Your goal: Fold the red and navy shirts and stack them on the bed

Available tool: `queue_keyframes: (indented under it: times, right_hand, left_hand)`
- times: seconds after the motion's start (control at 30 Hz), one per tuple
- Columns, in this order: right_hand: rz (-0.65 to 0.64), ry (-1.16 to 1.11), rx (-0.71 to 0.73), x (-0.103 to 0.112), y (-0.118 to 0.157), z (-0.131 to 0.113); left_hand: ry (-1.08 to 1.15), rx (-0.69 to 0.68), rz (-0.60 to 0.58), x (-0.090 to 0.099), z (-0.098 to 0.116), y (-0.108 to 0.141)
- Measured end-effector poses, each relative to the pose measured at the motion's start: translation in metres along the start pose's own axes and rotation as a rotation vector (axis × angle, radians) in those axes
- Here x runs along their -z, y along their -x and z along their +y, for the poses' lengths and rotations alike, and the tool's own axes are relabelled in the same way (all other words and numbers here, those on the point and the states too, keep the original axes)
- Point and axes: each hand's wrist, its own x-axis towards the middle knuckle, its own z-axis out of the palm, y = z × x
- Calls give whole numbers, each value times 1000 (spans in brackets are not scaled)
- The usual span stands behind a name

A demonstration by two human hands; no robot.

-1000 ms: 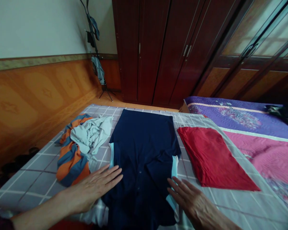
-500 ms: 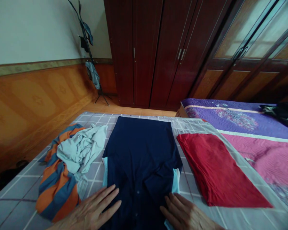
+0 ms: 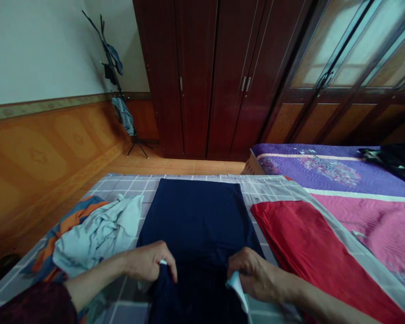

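Note:
A dark navy shirt (image 3: 199,211) with light blue edging lies spread on the checked bed sheet in front of me. My left hand (image 3: 151,262) is closed on its left side, pinching the cloth with a bit of pale trim showing between the fingers. On the opposite side my right hand (image 3: 256,273) grips the shirt's right edge, where a light blue piece folds out below the fingers. Between both hands the navy cloth is pulled up and bunched. The shirt's near end runs out of view at the bottom.
At left lie a crumpled pale garment (image 3: 99,236) and an orange-and-blue striped cloth (image 3: 72,220). A folded red garment (image 3: 310,243) rests at right. Beyond are a purple and pink bed cover (image 3: 324,166), a dark red wardrobe (image 3: 202,81) and a coat stand (image 3: 118,85).
Both hands have gone from lying flat on the shirt to gripping its two sides. Cloth near them is lifted and gathered. The view has shifted slightly.

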Motion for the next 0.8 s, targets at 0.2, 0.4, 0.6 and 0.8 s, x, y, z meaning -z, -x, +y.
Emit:
queue_keyframes:
  times: [0.2, 0.4, 0.6, 0.8]
  right_hand:
    - [451, -323, -502, 79, -75, 46]
    - [563, -300, -646, 91, -84, 86]
    - [622, 72, -639, 63, -31, 80]
    - [533, 332, -523, 26, -1, 71]
  left_hand:
    - [558, 230, 470, 80, -32, -55]
    - [635, 349, 789, 74, -67, -50]
    - [266, 375, 815, 27, -91, -9]
    - [240, 361, 765, 13, -74, -2]
